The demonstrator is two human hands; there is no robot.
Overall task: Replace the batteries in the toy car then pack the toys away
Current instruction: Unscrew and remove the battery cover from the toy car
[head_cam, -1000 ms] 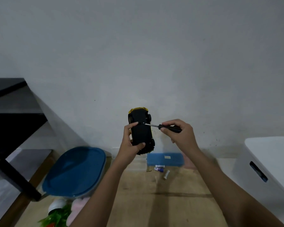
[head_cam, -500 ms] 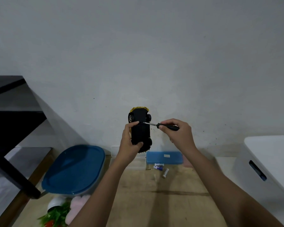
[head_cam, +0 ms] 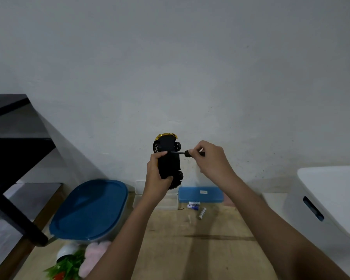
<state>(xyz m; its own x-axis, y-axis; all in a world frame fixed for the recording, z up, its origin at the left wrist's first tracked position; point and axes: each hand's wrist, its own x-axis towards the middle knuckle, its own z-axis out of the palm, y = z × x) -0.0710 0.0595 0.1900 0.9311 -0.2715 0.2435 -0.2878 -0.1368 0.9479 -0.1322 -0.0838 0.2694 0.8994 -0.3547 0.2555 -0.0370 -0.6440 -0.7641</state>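
1. Wooden worktop [head_cam: 200, 249]; toy car [head_cam: 168, 158] held above blue case [head_cam: 200, 194], underside out.
2. Left hand [head_cam: 156, 178] fingers wrap car; right hand [head_cam: 210, 160] fingers pinch screwdriver [head_cam: 180, 152], tip on it.
3. Probably light, stiff plastic; grip body sides.

One wide-angle camera on the person's head faces forward and slightly down, looking along both forearms. It sits close to the left hand [head_cam: 157, 174] and right hand [head_cam: 210, 158], raised at centre. A pale grey plaster wall [head_cam: 170, 57] fills the upper half, and a light wooden surface [head_cam: 210, 249] spans the bottom edge.
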